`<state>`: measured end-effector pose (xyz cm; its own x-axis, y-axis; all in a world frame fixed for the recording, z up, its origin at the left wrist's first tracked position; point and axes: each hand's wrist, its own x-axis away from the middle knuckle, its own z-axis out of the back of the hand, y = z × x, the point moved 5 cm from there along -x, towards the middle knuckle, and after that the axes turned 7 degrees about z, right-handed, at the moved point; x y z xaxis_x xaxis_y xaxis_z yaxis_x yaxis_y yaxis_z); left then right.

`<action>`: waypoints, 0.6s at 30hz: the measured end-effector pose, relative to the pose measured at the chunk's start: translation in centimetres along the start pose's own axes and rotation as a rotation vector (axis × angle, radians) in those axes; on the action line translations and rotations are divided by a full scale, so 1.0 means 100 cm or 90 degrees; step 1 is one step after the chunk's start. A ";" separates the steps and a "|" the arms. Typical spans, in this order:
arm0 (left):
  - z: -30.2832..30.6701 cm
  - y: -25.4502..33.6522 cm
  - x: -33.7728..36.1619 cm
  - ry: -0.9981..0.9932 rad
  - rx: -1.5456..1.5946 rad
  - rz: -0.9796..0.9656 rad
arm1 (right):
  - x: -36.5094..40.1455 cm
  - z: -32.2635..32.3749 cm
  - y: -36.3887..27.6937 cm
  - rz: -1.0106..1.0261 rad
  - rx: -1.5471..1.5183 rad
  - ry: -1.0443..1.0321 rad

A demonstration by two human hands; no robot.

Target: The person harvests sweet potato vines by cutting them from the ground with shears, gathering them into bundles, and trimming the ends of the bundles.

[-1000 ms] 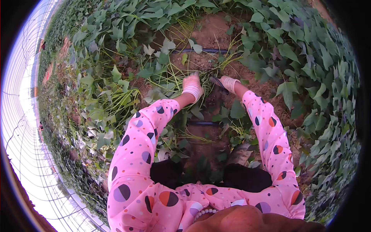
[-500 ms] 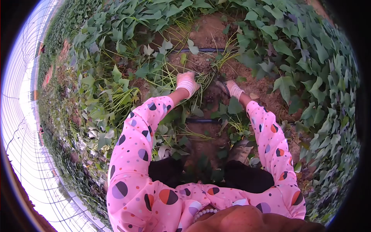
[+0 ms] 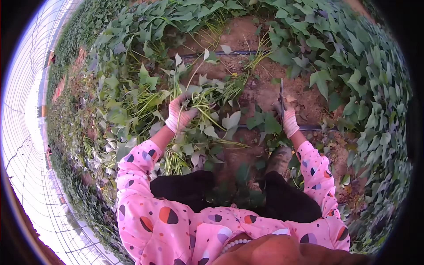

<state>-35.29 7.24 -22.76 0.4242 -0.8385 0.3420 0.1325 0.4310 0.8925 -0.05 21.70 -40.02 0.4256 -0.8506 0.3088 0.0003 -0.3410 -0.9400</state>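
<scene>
My left hand [image 3: 181, 114], in a pale striped glove, is closed around a bunch of cut leafy vines [image 3: 203, 106] with long green stems, left of the middle. The stems and heart-shaped leaves stick out to the right of the fingers. My right hand [image 3: 288, 118], gloved alike, grips a thin dark-bladed cutting tool [image 3: 281, 90] that points away from me over bare soil. Its exact kind is hard to make out. Green leaves [image 3: 266, 123] grow just left of this hand.
Dense vines [image 3: 349, 84] cover the ground on the right and far side. Dark hoses [image 3: 240, 53] cross the brown soil [image 3: 238, 33]. My dark-clad knees [image 3: 183, 187] are below, with a shoe [image 3: 279, 160] near the right one. A wire-ribbed translucent wall [image 3: 26, 115] curves along the left.
My left hand has moved left and toward me with the vines, off the soil patch. My right hand has shifted right and slightly nearer, and the tool's blade now shows clearly.
</scene>
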 end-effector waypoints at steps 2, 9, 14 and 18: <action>0.001 0.021 0.012 -0.021 0.117 0.011 | 0.003 -0.020 -0.033 0.128 0.180 0.017; 0.010 0.070 0.045 -0.084 0.289 -0.072 | 0.057 -0.121 -0.177 0.102 -0.006 -0.142; 0.103 0.049 0.040 0.099 0.211 -0.204 | -0.001 -0.099 -0.086 -0.147 -0.087 -0.231; 0.181 0.054 0.056 0.055 0.606 -0.208 | -0.030 -0.093 -0.057 -0.224 0.080 -0.204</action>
<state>-48.40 -1.13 -10.71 0.5638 -0.8245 0.0494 -0.4999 -0.2930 0.8150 -9.75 22.50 -34.23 0.6372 -0.5192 0.5695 0.2954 -0.5180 -0.8027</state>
